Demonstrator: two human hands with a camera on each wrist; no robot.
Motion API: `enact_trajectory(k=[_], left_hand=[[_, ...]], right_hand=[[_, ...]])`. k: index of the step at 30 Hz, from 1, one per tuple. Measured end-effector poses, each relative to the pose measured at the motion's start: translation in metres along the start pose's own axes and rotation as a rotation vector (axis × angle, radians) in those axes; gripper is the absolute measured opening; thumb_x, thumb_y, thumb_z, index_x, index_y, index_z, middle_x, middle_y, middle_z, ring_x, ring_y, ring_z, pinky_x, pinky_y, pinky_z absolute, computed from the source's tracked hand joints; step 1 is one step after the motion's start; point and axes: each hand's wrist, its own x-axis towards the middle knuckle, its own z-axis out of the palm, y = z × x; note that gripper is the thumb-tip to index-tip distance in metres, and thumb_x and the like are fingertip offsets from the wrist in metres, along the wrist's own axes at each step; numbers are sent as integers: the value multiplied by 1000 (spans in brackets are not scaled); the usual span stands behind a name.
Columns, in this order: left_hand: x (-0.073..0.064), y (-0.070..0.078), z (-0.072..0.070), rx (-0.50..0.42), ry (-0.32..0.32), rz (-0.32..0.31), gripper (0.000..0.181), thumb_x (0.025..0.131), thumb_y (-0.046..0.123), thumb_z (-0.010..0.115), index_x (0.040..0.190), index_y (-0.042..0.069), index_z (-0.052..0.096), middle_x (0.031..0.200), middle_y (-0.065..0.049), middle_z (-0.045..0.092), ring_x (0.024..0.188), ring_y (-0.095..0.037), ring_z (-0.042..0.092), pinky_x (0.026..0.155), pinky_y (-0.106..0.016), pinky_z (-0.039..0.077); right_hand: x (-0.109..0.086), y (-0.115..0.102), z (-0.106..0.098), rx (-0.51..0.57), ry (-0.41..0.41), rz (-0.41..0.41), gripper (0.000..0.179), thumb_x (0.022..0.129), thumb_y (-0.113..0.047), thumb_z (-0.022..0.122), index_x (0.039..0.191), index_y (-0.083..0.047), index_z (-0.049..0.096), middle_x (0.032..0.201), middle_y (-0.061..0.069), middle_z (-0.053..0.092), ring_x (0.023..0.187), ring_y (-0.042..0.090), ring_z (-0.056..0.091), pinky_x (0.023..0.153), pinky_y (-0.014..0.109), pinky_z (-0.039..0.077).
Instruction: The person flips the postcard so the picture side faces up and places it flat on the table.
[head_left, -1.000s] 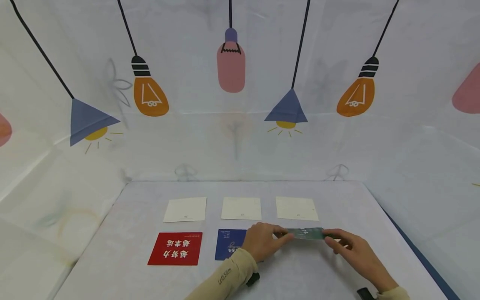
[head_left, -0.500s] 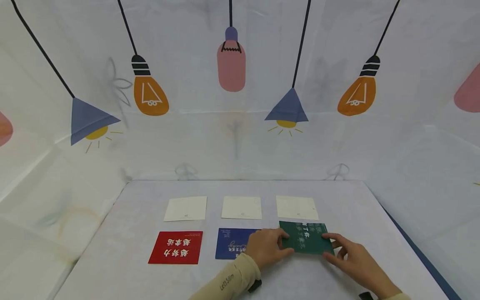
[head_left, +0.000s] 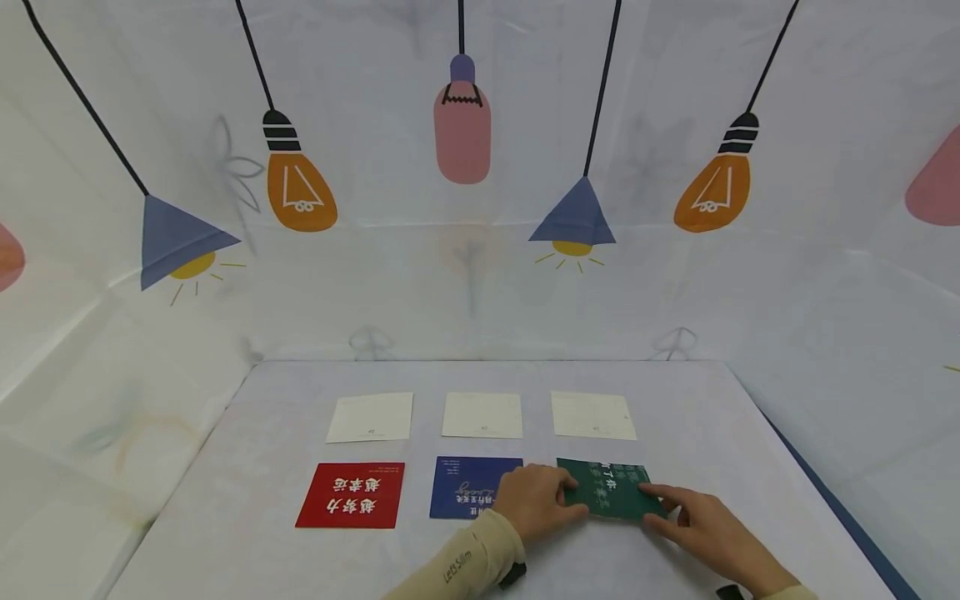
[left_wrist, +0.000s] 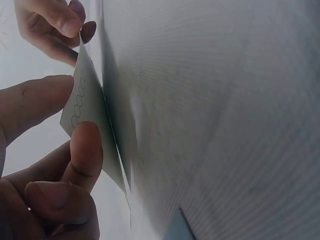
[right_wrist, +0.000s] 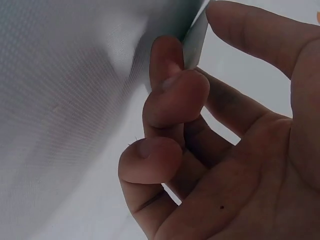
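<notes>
A green postcard (head_left: 611, 492) with pale lettering faces up at the right end of the near row of cards. My left hand (head_left: 534, 504) pinches its left edge, and my right hand (head_left: 701, 529) pinches the right edge. From the left wrist, the card's pale underside (left_wrist: 92, 110) with a line of printed circles shows, tilted close over the white tabletop. In the right wrist view, a sliver of the card (right_wrist: 197, 45) lies between thumb and fingers. A blue card (head_left: 467, 483) lies left of it, its lower right corner hidden by my left hand.
At the left of the near row lies a red card (head_left: 351, 496) with white characters. Behind are three cream cards, the left (head_left: 371, 418), middle (head_left: 482, 415) and right (head_left: 592, 415). A white curtain (head_left: 480, 292) printed with lamps encloses the table (head_left: 247, 467).
The green card, first seen nearly edge-on and raised, has tipped face up and come down toward the tabletop. Both hands have shifted slightly toward the near side with it.
</notes>
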Motion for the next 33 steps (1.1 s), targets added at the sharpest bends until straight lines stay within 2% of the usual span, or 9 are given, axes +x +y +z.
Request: enact_trajectory(k=[6, 14, 22, 27, 33], left_hand=[[1, -3, 4, 3, -25, -7, 33, 85, 50, 78, 107, 25, 80, 61, 22, 49, 52, 3, 44, 50, -20, 37], [2, -2, 5, 32, -65, -21, 31, 84, 47, 79, 107, 26, 80, 61, 20, 53, 53, 3, 46, 51, -21, 38], [3, -2, 6, 45, -60, -33, 23, 84, 40, 78, 102, 26, 81, 66, 16, 62, 55, 1, 48, 51, -23, 39], [3, -3, 8, 43, -47, -26, 22, 85, 39, 78, 102, 25, 81, 61, 17, 58, 52, 1, 46, 49, -22, 38], [8, -8, 2, -14, -21, -32, 21, 87, 39, 78, 104, 25, 79, 61, 20, 52, 52, 2, 46, 48, -20, 38]], right_hand=[[5, 2, 5, -26, -12, 55, 53, 90, -39, 76, 132, -9, 67, 86, -2, 59, 68, 14, 49, 58, 27, 42], [9, 2, 5, -35, -37, 75, 49, 92, -39, 73, 131, -9, 68, 80, -3, 59, 70, 16, 51, 61, 30, 43], [10, 1, 4, -13, -52, 94, 50, 94, -40, 70, 130, -6, 68, 73, -1, 55, 68, 17, 50, 59, 31, 40], [11, 1, 4, -10, -31, 89, 45, 95, -38, 70, 128, -7, 69, 74, -2, 58, 68, 17, 51, 59, 31, 42], [11, 2, 4, -20, -6, 49, 39, 95, -37, 71, 123, -11, 69, 75, -4, 58, 66, 14, 51, 60, 29, 43]])
